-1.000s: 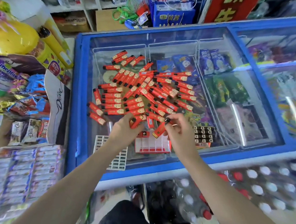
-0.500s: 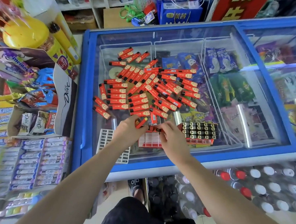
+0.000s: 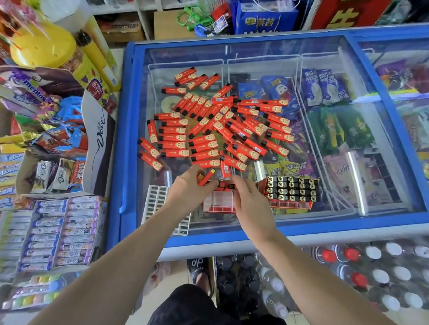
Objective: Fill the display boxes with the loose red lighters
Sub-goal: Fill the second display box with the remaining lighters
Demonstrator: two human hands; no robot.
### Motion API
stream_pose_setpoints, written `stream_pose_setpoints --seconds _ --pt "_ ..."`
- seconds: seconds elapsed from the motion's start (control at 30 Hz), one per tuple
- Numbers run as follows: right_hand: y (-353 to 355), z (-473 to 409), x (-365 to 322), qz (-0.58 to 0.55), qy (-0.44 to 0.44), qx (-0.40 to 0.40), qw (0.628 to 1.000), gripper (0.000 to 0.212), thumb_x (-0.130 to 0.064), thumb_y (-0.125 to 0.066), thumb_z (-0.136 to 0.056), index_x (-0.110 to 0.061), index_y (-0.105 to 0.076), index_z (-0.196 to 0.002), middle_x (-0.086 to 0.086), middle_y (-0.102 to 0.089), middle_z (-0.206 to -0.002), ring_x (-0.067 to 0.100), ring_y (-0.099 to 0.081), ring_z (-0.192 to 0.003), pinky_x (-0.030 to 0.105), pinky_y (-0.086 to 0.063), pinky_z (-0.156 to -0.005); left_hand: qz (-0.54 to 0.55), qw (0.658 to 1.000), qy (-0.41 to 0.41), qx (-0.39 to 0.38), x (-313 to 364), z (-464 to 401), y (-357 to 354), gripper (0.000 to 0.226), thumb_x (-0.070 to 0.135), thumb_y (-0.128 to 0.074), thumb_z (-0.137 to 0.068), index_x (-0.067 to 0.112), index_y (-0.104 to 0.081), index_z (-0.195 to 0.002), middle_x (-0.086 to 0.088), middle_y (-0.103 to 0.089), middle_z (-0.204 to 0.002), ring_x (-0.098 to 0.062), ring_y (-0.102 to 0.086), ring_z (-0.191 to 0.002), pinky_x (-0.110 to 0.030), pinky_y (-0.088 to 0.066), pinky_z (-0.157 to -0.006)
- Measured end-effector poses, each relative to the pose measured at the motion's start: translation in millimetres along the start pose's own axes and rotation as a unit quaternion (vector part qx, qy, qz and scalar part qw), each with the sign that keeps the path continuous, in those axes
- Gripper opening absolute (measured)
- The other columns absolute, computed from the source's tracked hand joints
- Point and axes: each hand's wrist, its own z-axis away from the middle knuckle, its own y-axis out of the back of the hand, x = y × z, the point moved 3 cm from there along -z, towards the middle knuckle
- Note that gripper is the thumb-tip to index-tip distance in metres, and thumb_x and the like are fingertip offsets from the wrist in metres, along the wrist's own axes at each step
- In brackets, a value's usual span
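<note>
Both hands curl at the display box [image 3: 220,202]: left hand [image 3: 189,189] pinches a lighter [image 3: 206,178], right hand [image 3: 250,201] grips lighters.

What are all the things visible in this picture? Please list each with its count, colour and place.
loose lighters: several dozen, red, spread on the freezer's glass lid
full display box: one, red, packed with lighters, right of the hands
part-filled display box: one, red and white, under the hands
white grid tray: one, left of the boxes
freezer: one, blue frame, ice creams inside
sweets rack: many coloured packs, far left
bottles: many, red and white caps, floor at right
left hand: holds a red lighter over the box
right hand: fingertips at the box's top row, grip unclear
</note>
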Motion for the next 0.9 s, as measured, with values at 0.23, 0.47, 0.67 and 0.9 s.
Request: stream_pose_setpoints --seconds 0.23,0.47,0.67,0.9 --pt "-2 7 2 0.087 0.059 0.004 0.994 0.048 0.009 -0.074 -0.077 -0.008 -0.067 -0.122 0.011 -0.065 -0.116 0.023 -0.067 -0.079 0.024 -0.047 -0.043 0.178 0.984 0.018 -0.022 13 8 9 0.014 0.038 -0.062 -0.098 0.027 -0.061 -0.106 -0.002 -0.067 -0.082 -0.015 -0.06 -0.071 -0.028 -0.048 -0.067" --pt "20 -1 -13 -0.164 -0.092 0.078 0.979 0.026 -0.008 -0.055 -0.094 -0.015 -0.057 -0.119 -0.002 -0.059 -0.107 0.013 -0.06 -0.076 0.036 -0.054 -0.062 0.312 0.945 0.054 -0.086 20 9 5 0.022 0.045 -0.071 -0.09 0.023 -0.072 -0.09 0.002 -0.066 -0.077 -0.014 -0.06 -0.073 -0.031 -0.046 -0.076" --pt "52 -10 -31 -0.35 -0.154 0.054 0.922 0.046 -0.003 -0.06 -0.092 -0.023 -0.055 -0.133 -0.009 -0.065 -0.114 0.007 -0.065 -0.093 0.02 -0.054 -0.078 0.296 0.951 0.042 -0.083 28 10 0 0.016 0.028 -0.071 -0.095 0.012 -0.072 -0.096 0.019 -0.06 -0.058 0.002 -0.054 -0.053 -0.018 -0.041 -0.059" --pt "63 -5 -26 -0.34 -0.121 0.016 0.932 0.044 -0.005 -0.07 -0.088 -0.028 -0.053 -0.122 -0.012 -0.064 -0.114 0.008 -0.065 -0.102 0.026 -0.056 -0.084 0.308 0.947 0.044 -0.08 38 11 -4 0.017 0.028 -0.07 -0.096 0.014 -0.068 -0.087 0.004 -0.062 -0.064 -0.008 -0.049 -0.053 -0.025 -0.039 -0.055"
